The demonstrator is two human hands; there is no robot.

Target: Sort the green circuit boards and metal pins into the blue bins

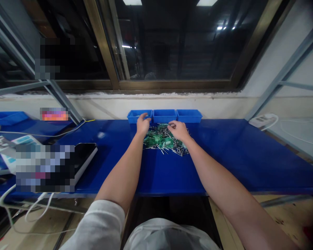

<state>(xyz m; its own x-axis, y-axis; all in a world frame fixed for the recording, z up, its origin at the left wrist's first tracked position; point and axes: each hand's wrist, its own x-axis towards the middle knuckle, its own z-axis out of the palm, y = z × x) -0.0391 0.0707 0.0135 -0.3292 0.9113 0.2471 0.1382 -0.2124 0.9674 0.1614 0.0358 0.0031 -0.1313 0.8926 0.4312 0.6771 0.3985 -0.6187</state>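
At the far left sits a blue tray (9, 118), with a white and light-blue packet (28, 139) nearer; any words on it are too blurry to read. Next comes a dark box (86, 152) with a white side, partly hidden by blurry squares. Then the left hand (144, 123) is at the left blue bin (132, 119), its fingers bent; I can't tell if it holds anything. Beside that bin are the middle bin (165, 115) and the right bin (190, 116). In front of the bins, a messy pile of shiny metal sticks (181, 150) and green pieces (156, 140) lies on the blue worktop (169, 175). The right hand (177, 130) is over the pile, thumb and fingers close together; I can't tell if something small is between them. At the far right is a white power strip (262, 120).
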